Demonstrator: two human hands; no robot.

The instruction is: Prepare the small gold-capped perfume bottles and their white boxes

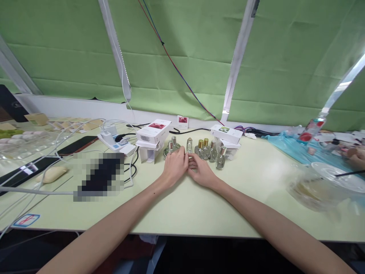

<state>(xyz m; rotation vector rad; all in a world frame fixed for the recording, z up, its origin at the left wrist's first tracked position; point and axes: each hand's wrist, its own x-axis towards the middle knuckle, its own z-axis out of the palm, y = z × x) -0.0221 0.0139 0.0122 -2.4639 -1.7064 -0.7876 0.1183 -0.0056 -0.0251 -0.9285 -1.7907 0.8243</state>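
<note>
My left hand (176,164) and my right hand (201,170) meet over the table with curled fingers, their tips pressed close together. Just beyond the fingertips a small glass bottle (189,144) shows its top; whether the fingers hold it or anything else is hidden. Beside my left hand stand clear bottles with silver caps (173,140), partly covered by that hand. To the right of the fingertips is a group of small glass bottles, among them a gold-capped bottle (205,147). A silver-capped bottle (220,158) stands nearest my right wrist.
White boxes are stacked at left (154,131) and right (227,133), with a small card (183,121) behind. A power strip (114,140), cables and phones (28,169) lie left. At right are a plastic tub (310,190), a blue bag (288,146) and a bottle (313,127).
</note>
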